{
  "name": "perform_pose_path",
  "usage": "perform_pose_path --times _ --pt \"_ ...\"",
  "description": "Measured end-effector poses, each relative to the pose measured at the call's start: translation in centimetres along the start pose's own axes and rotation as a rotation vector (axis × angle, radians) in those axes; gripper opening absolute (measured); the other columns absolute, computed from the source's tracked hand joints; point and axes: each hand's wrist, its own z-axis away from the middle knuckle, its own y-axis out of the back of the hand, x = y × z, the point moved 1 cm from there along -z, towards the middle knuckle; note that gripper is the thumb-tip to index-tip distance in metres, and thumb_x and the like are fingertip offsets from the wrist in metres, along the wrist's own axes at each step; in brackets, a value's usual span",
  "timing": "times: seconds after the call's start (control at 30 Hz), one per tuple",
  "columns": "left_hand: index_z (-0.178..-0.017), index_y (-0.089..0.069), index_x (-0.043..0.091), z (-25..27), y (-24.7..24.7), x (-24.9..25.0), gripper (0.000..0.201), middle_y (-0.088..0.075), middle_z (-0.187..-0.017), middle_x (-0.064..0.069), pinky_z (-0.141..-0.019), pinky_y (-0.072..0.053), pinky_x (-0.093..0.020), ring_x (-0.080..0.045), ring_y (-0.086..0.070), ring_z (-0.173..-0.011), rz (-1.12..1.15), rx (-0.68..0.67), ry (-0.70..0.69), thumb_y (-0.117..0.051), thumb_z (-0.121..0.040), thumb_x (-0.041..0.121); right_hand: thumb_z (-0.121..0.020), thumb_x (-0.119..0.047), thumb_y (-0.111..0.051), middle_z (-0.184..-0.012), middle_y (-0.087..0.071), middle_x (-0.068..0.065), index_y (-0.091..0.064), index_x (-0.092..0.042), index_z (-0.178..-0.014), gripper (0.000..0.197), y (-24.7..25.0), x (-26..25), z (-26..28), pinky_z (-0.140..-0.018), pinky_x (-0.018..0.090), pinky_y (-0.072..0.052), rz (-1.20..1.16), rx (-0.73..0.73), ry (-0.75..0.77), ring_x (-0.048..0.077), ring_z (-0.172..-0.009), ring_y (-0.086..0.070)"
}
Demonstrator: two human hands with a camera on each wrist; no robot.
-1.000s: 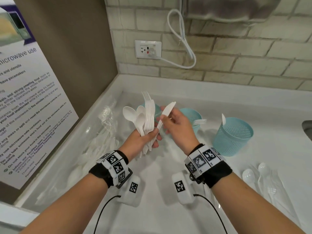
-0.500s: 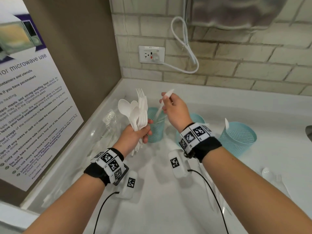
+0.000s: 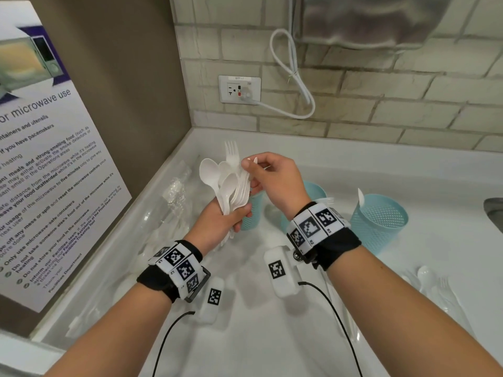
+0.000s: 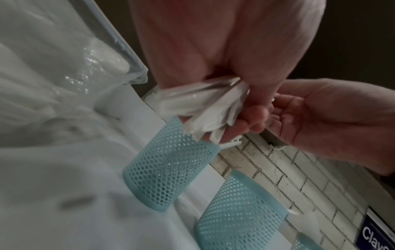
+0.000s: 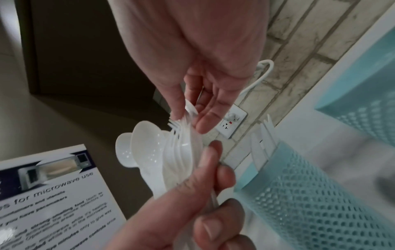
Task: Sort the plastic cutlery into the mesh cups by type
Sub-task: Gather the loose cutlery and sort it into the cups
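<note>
My left hand (image 3: 223, 223) grips a bundle of white plastic spoons and forks (image 3: 231, 186) by the handles, heads up. My right hand (image 3: 249, 165) reaches across and pinches the top of one white utensil among the fork heads (image 5: 189, 110); which type it is I cannot tell. The handle ends (image 4: 203, 104) stick out under my left palm. Three pale blue mesh cups stand behind: the left cup (image 3: 253, 213) partly hidden by my hands, the middle cup (image 3: 313, 190) with a fork in it, the right cup (image 3: 378, 223) with one white tip showing.
Loose spoons and forks (image 3: 430, 281) lie on the white counter (image 3: 272, 336) at the right. A crumpled clear plastic bag (image 3: 174, 197) lies along the left wall under a microwave notice. A sink edge (image 3: 494, 213) shows far right. A socket and cable (image 3: 239, 89) are on the brick wall.
My right hand carried a knife from the bundle to the left cup, let it go there, and has come back to pinch another piece in the bundle. The left hand stayed nearly still.
</note>
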Motion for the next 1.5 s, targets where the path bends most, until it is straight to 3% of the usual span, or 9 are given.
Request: perform_pose_path --times 0.23,0.43,0.63,0.87,1.0,1.1,1.2,1.33,1.5 --pt "-0.099 -0.061 0.019 0.0 0.5 0.9 0.012 -0.067 -0.078 0.003 -0.051 -0.042 -0.026 -0.013 -0.047 -0.05 0.091 0.041 -0.024 -0.051 -0.096 0.022 -0.089 -0.02 -0.064 -0.07 -0.058 0.004 -0.062 -0.006 -0.096 0.015 1.4 0.2 -0.4 -0.051 0.023 -0.052 -0.111 0.101 -0.028 0.008 -0.049 -0.055" --pt "-0.1 -0.062 0.016 -0.6 0.6 1.1 0.016 -0.061 -0.077 -0.001 -0.047 -0.04 -0.022 -0.015 -0.046 -0.049 0.133 0.039 -0.023 -0.048 -0.098 0.024 -0.096 -0.013 -0.052 -0.077 -0.055 0.009 -0.053 -0.005 -0.109 0.015 0.0 0.8 0.6 -0.048 0.018 -0.047 -0.106 -0.148 -0.056 0.013 -0.055 -0.052" --pt "-0.089 -0.062 0.022 -0.8 1.6 0.8 0.018 -0.068 -0.086 -0.002 -0.044 -0.041 -0.023 -0.015 -0.051 -0.049 0.183 0.149 0.012 -0.047 -0.098 0.026 -0.099 -0.021 -0.044 -0.077 -0.049 0.002 -0.043 -0.014 -0.1 0.007 1.5 -1.6 -1.8 -0.051 0.021 -0.046 0.013 0.127 0.116 0.013 -0.059 -0.051" --pt "-0.093 -0.059 0.019 -0.9 1.5 0.3 0.012 -0.047 -0.061 0.001 -0.047 -0.037 -0.023 -0.011 -0.043 -0.048 0.093 0.146 0.03 -0.049 -0.097 0.024 -0.095 -0.027 -0.051 -0.084 -0.056 0.0 -0.052 -0.015 -0.096 0.012 0.8 1.1 -2.2 -0.083 0.048 -0.052 0.268 0.08 0.072 0.03 -0.083 -0.062" --pt "-0.099 -0.059 0.017 -0.7 1.1 0.2 0.013 -0.042 -0.056 0.003 -0.047 -0.04 -0.025 -0.016 -0.044 -0.046 0.106 0.066 0.014 -0.047 -0.098 0.024 -0.093 -0.038 -0.053 -0.091 -0.057 -0.009 -0.065 -0.019 -0.108 0.027 1.0 1.6 -1.7 -0.091 0.031 -0.041 0.387 0.064 0.086 0.013 -0.095 -0.049" --pt "-0.099 -0.057 0.016 -0.5 0.6 0.5 0.014 -0.038 -0.057 0.0 -0.045 -0.039 -0.024 -0.016 -0.042 -0.044 0.094 0.019 0.001 -0.045 -0.099 0.022 -0.095 -0.047 -0.044 -0.101 -0.054 -0.008 -0.064 -0.024 -0.114 0.037 1.0 0.6 -1.1 -0.094 0.026 -0.03 0.43 0.078 0.128 0.013 -0.104 -0.038" --pt "-0.097 -0.058 0.018 -0.5 -0.1 0.6 0.014 -0.037 -0.058 -0.002 -0.044 -0.036 -0.024 -0.015 -0.039 -0.044 0.073 -0.034 0.002 -0.045 -0.099 0.022 -0.091 -0.045 -0.053 -0.107 -0.059 -0.003 -0.065 -0.021 -0.111 0.033 0.5 -0.1 -1.0 -0.092 0.029 -0.038 0.246 0.021 0.135 0.02 -0.11 -0.048" --pt "-0.102 -0.054 0.0 -0.7 -0.8 0.4 0.025 -0.04 -0.057 0.0 -0.046 -0.034 -0.025 -0.015 -0.038 -0.045 0.059 -0.038 0.049 -0.049 -0.097 0.024 -0.093 -0.023 -0.056 -0.095 -0.063 -0.001 -0.057 -0.017 -0.097 0.007 1.0 -1.3 -1.0 -0.079 0.025 -0.045 0.094 0.09 0.133 0.016 -0.09 -0.057" --pt "-0.097 -0.051 0.004 -0.8 -0.8 0.1 0.023 -0.041 -0.058 -0.001 -0.045 -0.034 -0.026 -0.017 -0.038 -0.047 0.016 -0.027 0.052 -0.053 -0.096 0.027 -0.102 -0.021 -0.034 -0.07 -0.061 -0.001 -0.04 -0.023 -0.101 0.006 3.3 -3.9 -0.5 -0.073 0.03 -0.054 -0.157 0.203 0.242 0.017 -0.069 -0.064"
